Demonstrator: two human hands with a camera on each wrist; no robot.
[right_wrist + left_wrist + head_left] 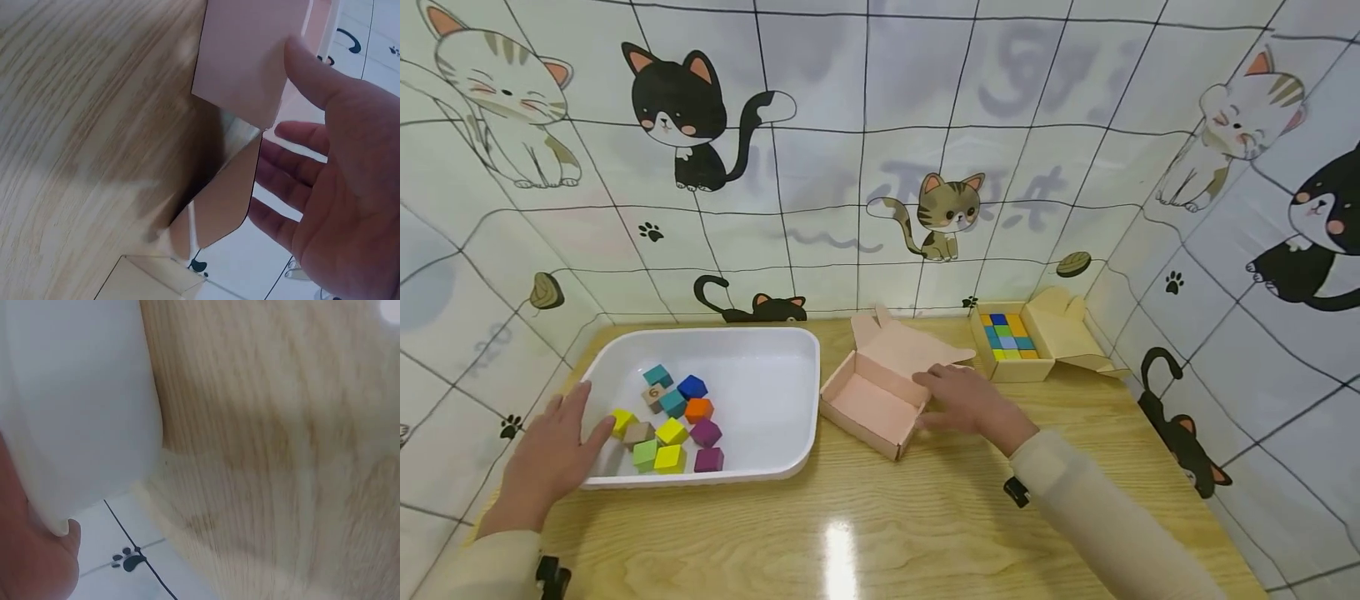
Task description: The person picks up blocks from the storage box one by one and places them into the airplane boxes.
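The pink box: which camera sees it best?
The head view: it shows the pink box from above, inside and open lid too. The right wrist view shows mainly its outer wall and a flap, up close; the left wrist view, none of it.

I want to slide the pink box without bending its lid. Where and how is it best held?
Probably pinch the pink box at its long near wall, coming from the person's side, slightly left. The open top exposes both faces of that upright wall, while the lid hangs off the far side.
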